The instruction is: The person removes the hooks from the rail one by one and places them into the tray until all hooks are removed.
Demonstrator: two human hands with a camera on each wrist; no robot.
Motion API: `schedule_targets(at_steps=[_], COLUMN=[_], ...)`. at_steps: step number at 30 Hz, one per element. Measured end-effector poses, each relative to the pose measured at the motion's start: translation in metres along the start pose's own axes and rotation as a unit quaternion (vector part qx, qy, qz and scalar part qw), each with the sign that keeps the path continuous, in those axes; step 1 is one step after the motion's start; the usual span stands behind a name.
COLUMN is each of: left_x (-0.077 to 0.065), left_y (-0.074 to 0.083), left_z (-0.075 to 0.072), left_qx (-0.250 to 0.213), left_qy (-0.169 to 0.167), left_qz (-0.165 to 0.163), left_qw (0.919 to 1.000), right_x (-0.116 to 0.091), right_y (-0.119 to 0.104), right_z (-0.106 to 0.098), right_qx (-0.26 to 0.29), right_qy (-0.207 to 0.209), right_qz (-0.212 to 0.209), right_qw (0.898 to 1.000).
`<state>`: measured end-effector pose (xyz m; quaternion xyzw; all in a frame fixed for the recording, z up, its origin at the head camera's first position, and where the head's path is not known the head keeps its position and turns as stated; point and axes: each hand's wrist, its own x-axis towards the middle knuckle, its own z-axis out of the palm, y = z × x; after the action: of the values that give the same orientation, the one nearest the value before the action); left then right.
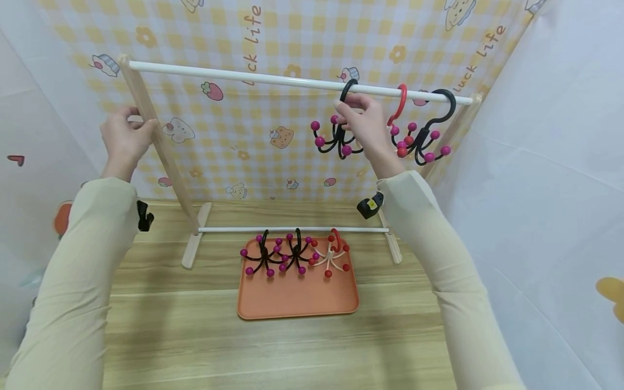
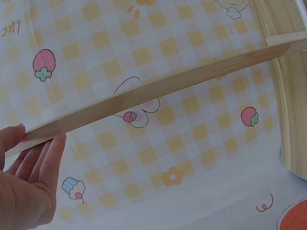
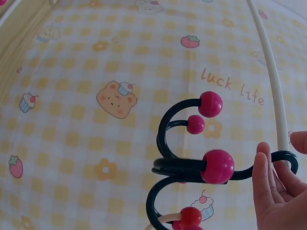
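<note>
My left hand (image 1: 124, 138) grips the wooden post (image 1: 169, 162) on the rack's left side, thumb on one face and fingers on the other. At the white top rod (image 1: 219, 74), my right hand (image 1: 366, 123) is at the hook of a black multi-arm hanger (image 1: 339, 135) with magenta ball tips. That hook loops over the rod. In the right wrist view the fingers (image 3: 264, 184) lie fairly straight against the hook, with the thumb apart. To the right hang a red-hooked hanger (image 1: 402, 100) and another black hanger (image 1: 423, 138), partly overlapping.
An orange tray (image 1: 297, 300) lies on the wooden table (image 1: 195, 336), holding two black hangers (image 1: 265, 252) and a red and white one (image 1: 331, 254). Behind the tray runs the rack's lower white rod (image 1: 229, 229). A checked cloth (image 1: 263, 179) hangs behind the rack.
</note>
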<state>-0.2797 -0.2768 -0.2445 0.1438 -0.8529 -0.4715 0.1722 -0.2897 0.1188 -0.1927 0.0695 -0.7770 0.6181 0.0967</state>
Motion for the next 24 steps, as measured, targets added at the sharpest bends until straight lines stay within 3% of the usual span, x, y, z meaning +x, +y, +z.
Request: schedule_targets(at_steps=[13, 24], left_x=[0.000, 0.000], left_y=[0.000, 0.001], left_z=[0.000, 0.000], left_qx=[0.000, 0.005], left_qy=[-0.003, -0.002], left_qz=[-0.002, 0.000], left_qw=[1.0000, 1.0000], right_x=[0.008, 0.003], right_y=[-0.001, -0.017], right_z=[0.005, 0.000], right_qx=[0.033, 0.071], right_qy=[0.037, 0.022], right_qz=[0.022, -0.018], right_qw=[0.999, 0.997])
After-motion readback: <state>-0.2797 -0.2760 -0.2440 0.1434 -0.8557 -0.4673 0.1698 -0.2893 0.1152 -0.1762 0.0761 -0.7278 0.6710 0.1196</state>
